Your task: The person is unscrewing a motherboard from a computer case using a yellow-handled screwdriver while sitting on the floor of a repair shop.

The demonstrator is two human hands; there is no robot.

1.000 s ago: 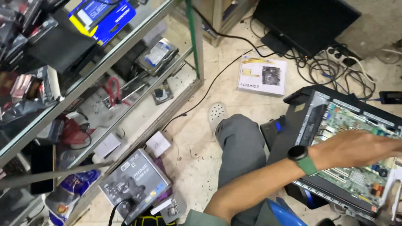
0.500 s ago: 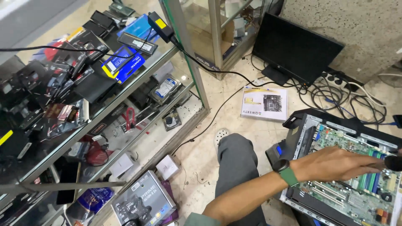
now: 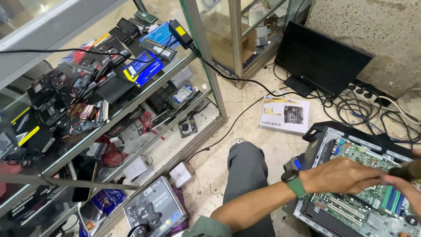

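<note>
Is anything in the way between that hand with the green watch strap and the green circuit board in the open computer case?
Nothing visible blocks it: the left hand already rests over the green circuit board, meeting the right hand around a dark tool handle.

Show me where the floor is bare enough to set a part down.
Bare tile lies between the white box and the grey trouser knee, and beside the glass case's lower frame. It is crowded behind the monitor, where cables tangle, and over the open computer case, where the left hand works.
</note>
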